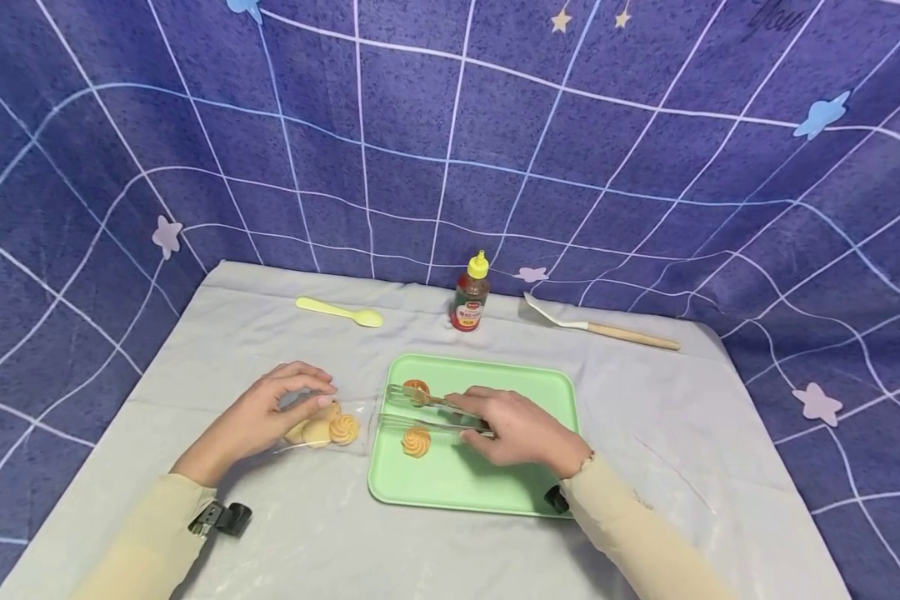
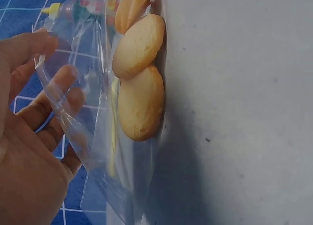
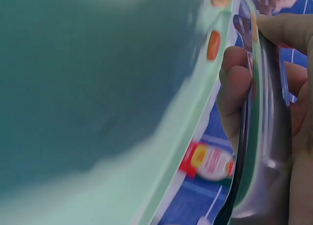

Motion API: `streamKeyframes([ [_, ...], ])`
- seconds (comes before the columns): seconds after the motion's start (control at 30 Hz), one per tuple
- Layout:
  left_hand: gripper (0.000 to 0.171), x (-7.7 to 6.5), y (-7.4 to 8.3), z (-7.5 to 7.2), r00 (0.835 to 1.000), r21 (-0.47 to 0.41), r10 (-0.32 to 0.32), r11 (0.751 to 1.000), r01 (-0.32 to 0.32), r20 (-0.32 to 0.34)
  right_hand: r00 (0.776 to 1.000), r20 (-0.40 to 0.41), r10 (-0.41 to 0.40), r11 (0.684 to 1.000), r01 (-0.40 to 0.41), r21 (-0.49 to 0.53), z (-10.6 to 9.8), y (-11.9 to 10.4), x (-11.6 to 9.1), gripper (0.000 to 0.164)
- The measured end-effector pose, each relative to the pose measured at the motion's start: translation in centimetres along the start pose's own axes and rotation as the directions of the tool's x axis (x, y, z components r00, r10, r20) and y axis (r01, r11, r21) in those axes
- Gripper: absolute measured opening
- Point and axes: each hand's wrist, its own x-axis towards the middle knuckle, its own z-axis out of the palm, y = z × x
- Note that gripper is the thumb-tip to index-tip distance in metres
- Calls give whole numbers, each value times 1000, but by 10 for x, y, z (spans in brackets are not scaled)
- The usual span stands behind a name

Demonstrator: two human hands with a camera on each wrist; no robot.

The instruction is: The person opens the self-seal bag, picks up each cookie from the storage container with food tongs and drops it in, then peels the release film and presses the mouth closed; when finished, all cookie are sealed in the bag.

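Left hand (image 1: 277, 408): thumb and fingers pinch the film of the bag (image 2: 88, 93). The bag lies on the table (image 1: 292, 533), just left of the tray (image 1: 465, 483), with several cookies (image 2: 142, 105) inside.

Right hand (image 1: 517, 427): fingers and thumb clamp the tongs (image 1: 435, 427). The two arms of the tongs stand apart and point left across the tray rim toward the bag. The hands are apart from each other.

Possible faults and causes:

1. Film collapse. The film is thin and slack; a loosened pinch may let it fold over the cookies and block access.
2. Snagging. A tong tip that catches the film may drag the bag and shift its contents.
3. Breakage or drop. The cookies look brittle. Excess squeeze may crack one; too little may let it slip at the rim.
4. Disturbance on the tray. A swirled cookie (image 1: 416, 442) lies just beside the nearer tong arm; a sideways sweep may push it. A reddish piece (image 3: 213, 45) also lies on the tray; whether the farther arm touches it cannot be confirmed, as the tongs partly cover it in the head view.
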Motion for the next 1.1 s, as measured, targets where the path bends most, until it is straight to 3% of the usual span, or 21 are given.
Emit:
streamKeyframes([
  [0.3,18,1,3,0,1000,-4,1,1000,-1,-1,993,-58,106,992,-110,-63,-11,21,-29,53],
  [0.7,15,2,3,3,1000,1,8,1000,-8,-3,989,-73,130,981,-139,-134,-7,13,-19,56],
  [1.1,18,0,0,1,1000,-1,17,1000,-17,-2,980,-96,176,966,-191,-174,-17,21,-23,56],
])
